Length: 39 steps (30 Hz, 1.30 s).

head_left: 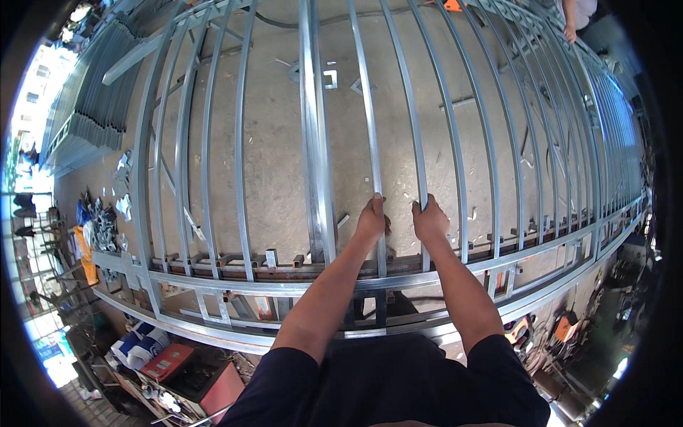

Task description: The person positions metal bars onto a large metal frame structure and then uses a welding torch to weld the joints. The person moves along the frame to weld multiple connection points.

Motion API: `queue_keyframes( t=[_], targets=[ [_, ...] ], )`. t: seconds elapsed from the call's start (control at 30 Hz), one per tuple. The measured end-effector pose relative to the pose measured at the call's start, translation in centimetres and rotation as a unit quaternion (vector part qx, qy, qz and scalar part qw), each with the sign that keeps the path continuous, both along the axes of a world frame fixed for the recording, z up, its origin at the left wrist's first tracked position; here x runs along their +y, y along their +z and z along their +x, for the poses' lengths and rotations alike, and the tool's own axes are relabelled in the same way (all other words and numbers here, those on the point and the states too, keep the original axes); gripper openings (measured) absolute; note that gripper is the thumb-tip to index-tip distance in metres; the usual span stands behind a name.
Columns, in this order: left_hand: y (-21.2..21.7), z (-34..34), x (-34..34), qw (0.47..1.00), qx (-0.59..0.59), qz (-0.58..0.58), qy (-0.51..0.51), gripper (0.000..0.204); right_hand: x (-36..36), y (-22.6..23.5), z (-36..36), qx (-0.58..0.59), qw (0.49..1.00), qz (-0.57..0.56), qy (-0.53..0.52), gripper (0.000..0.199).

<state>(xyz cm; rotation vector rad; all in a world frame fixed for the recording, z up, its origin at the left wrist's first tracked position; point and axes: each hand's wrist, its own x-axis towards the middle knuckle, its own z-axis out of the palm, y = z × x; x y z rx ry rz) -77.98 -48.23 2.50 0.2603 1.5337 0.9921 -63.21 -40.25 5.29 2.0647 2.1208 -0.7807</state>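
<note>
Two slim galvanized steel bars run away from me across a large metal frame, one in each hand. My left hand [372, 219] is closed around the left steel bar [366, 99], thumb lying along its top. Around the right steel bar [408, 99] my right hand [432, 222] is wrapped, at about the same distance from me. The near ends of both bars reach the frame's near rail [249, 287], just in front of my body. To the left of my hands, a wider bright metal channel [317, 135] lies parallel to them.
More parallel bars [491, 135] span the frame on both sides. At far left a stack of corrugated metal profiles [89, 114] stands. A red box [167, 361] and white-blue rolls [142, 346] sit at lower left. Another person's hand [570, 33] touches the frame at far right.
</note>
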Motion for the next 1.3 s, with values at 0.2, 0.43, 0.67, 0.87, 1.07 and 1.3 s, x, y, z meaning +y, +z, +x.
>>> queue_keyframes(
  t=[0.2, 0.43, 0.67, 0.87, 1.07, 1.3],
  targets=[
    [5.9, -6.1, -2.6, 0.863, 0.471, 0.182, 0.011, 0.06, -1.8, 0.6, 0.2, 0.073, 0.96, 0.253, 0.098, 0.058],
    [1.4, -13.0, -5.8, 0.983, 0.182, 0.003, 0.032, 0.058, -8.6, 1.1, -13.0, 0.417, 0.873, -0.244, -0.069, 0.045],
    [7.5, -13.7, -6.7, 0.976, 0.126, 0.039, 0.174, 0.041, -10.3, -0.4, -15.2, 0.474, 0.789, -0.352, -0.17, 0.039],
    [8.2, -15.3, -12.2, 0.969, 0.16, 0.032, 0.187, 0.039, -12.5, 3.5, -16.1, 0.491, 0.801, -0.252, -0.232, 0.03],
    [7.5, -14.3, -15.1, 0.965, 0.133, 0.043, 0.22, 0.042, -12.8, 2.7, -16.9, 0.499, 0.799, -0.25, -0.224, 0.03],
    [6.1, -17.2, -14.6, 0.968, 0.133, 0.034, 0.211, 0.042, -12.2, -0.7, -17.2, 0.478, 0.81, -0.244, -0.236, 0.033]
  ],
)
